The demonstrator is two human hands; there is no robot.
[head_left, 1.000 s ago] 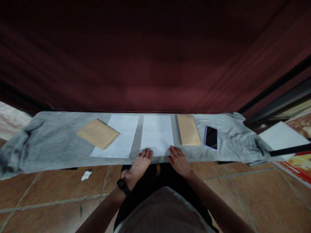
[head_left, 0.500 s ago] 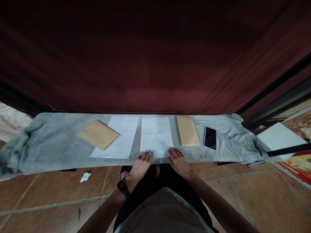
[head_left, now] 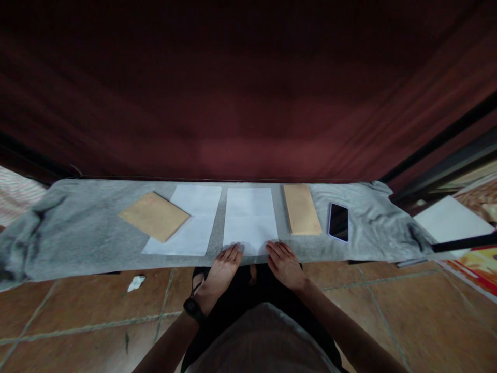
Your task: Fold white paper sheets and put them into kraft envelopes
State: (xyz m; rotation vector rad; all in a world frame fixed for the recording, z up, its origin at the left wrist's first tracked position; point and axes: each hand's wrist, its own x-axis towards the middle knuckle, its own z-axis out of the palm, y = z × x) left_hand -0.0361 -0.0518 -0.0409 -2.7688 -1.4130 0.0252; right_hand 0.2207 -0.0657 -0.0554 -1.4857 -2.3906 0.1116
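A white sheet of paper (head_left: 250, 215) with faint crease lines lies flat before me. My left hand (head_left: 225, 265) rests at its near left corner, fingers stretched out. At the near right corner lies my right hand (head_left: 284, 263), its fingers extended too. Left of this sheet is a second white sheet of paper (head_left: 198, 228), partly covered by tan envelopes (head_left: 155, 216) set at an angle. To the right, a stack of narrow tan envelopes (head_left: 302, 210) lies close to the sheet.
A phone with a purple rim (head_left: 338, 221) lies right of the envelopes on a grey cloth (head_left: 85, 228). Dark red fabric (head_left: 248, 129) rises behind. A white board (head_left: 452, 220) is at the far right. Crumpled tissue (head_left: 136, 283) lies on the tiled floor (head_left: 89, 305).
Both hands have slid very slightly toward me along the near edge of the sheet. The papers, envelopes and phone keep their places; the view shifts a little.
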